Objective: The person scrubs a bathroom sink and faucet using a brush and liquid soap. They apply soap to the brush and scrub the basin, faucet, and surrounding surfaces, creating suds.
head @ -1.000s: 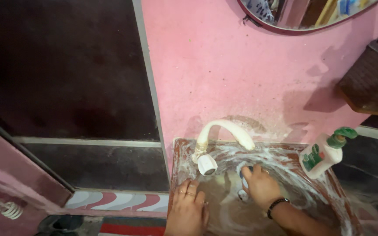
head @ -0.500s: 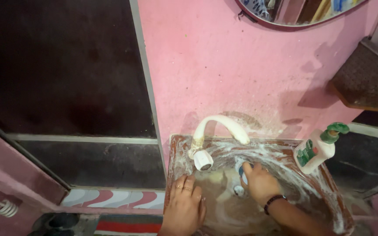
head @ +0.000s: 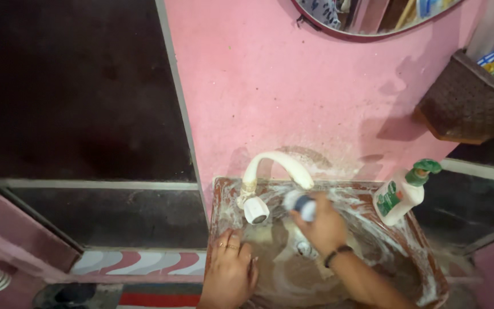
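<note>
Right hand [head: 324, 229]: closed round a small white-and-blue scrubber [head: 299, 203], raised just under the tap [head: 275, 169] spout.
Left hand [head: 230, 274]: flat, fingers spread, empty, on the soapy sink [head: 219, 194] rim.
Nearer hand: right; scrubber at its fingertips, pointing up-left.

The right hand [head: 324, 229], which a second ago lies low in the soapy brown wall sink [head: 413, 246] with its small blue-and-white scrubbing pad [head: 303, 204], is now raised to just under the spout of the curved white plastic tap [head: 278, 166]. The left hand [head: 230, 273] slides slightly nearer along the sink's front left rim.
</note>
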